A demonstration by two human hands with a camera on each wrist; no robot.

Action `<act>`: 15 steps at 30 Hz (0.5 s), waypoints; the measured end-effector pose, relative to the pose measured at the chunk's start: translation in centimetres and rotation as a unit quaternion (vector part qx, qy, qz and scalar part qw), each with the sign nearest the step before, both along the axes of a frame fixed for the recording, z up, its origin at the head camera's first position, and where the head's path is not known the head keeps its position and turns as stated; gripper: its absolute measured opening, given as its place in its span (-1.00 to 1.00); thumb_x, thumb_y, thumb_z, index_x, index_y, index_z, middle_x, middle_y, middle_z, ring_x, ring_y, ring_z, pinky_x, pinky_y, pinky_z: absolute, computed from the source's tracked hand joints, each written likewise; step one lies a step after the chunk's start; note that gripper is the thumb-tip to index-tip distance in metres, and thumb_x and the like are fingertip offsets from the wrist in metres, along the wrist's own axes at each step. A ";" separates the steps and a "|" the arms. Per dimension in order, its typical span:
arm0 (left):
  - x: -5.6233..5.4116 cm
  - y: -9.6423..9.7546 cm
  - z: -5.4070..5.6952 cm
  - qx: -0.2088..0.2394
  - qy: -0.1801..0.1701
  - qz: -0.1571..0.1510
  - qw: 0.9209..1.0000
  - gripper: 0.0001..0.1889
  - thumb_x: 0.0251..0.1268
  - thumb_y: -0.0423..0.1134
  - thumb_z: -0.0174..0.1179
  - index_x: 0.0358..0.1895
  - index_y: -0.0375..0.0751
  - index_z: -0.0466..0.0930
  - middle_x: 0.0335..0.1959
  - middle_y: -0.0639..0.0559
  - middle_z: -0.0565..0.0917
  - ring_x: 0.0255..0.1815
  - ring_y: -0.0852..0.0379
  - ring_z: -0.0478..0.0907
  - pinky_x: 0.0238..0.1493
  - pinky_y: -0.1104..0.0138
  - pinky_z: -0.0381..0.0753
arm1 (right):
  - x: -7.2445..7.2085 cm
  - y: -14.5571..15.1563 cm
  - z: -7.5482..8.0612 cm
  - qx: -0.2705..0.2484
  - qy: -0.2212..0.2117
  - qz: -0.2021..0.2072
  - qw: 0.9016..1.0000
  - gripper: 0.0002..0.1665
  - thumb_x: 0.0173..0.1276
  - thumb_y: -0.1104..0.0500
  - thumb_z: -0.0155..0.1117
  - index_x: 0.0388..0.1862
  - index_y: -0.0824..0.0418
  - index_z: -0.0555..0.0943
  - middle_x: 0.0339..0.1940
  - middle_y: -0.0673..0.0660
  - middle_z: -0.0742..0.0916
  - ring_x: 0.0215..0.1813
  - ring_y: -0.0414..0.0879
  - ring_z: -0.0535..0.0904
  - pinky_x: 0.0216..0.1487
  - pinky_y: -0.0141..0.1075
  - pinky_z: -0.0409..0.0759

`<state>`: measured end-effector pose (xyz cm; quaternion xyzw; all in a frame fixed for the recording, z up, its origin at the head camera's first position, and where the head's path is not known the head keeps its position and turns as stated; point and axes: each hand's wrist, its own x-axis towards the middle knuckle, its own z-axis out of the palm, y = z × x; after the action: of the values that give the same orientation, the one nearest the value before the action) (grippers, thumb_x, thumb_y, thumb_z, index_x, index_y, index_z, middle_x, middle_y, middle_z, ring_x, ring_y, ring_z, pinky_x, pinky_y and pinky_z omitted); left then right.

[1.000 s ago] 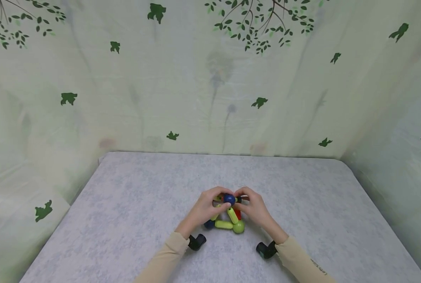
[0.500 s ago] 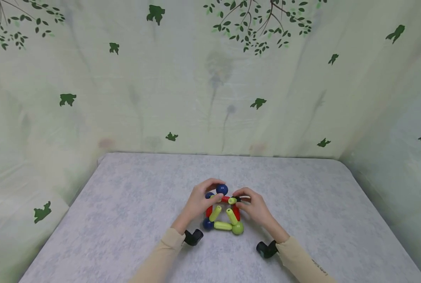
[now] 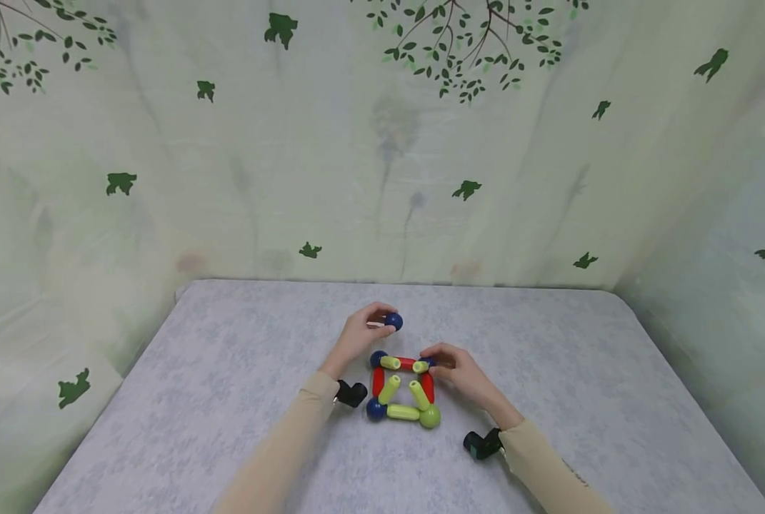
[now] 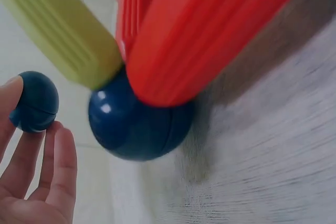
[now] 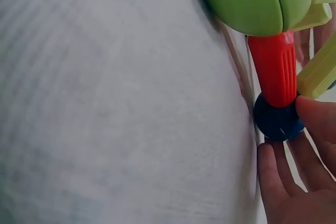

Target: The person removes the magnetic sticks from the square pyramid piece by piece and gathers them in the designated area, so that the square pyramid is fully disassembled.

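Note:
My left hand [image 3: 358, 341] pinches a loose dark blue ball [image 3: 393, 321] between thumb and fingers, beyond the far side of a magnetic-rod building-toy structure. The left wrist view also shows this blue ball [image 4: 37, 100] at the fingertips. On the table, the structure forms a four-sided base: red rods [image 3: 378, 383] on three sides, a yellow-green rod [image 3: 403, 412] at the front. Yellow-green rods [image 3: 390, 390] rise slanting from its corners. Its front right corner is a green ball [image 3: 430, 416]. My right hand [image 3: 459, 371] grips the far right corner's blue ball [image 5: 275, 121].
A grey mottled table [image 3: 260, 328] carries the structure. Behind it hangs a pale curtain [image 3: 331, 171] with leaf prints. Black wrist cameras [image 3: 481, 444] sit on both wrists, close to the tabletop.
The left hand has carried the loose blue ball from above the structure's far right corner away to the far left. The right hand has stayed at the far right corner.

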<state>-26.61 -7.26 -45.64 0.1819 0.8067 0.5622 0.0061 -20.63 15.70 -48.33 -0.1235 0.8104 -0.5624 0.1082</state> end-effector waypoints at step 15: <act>-4.7 0.4 -1.5 -0.098 -0.062 -0.011 0.993 -0.72 0.22 -0.42 0.27 0.01 -0.22 0.58 0.00 -0.11 0.61 0.07 -0.06 0.52 0.09 0.11 0.49 | -0.3 0.6 -0.6 -0.013 0.002 0.043 0.999 -0.72 0.34 0.44 0.13 0.02 0.34 0.56 -0.01 0.17 0.62 -0.04 -0.01 0.53 -0.03 -0.22 0.52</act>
<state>-31.33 -6.91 -47.14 0.1536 0.8541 0.4905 0.0802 -20.89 16.29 -48.91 -0.1600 0.7973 -0.5674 0.1292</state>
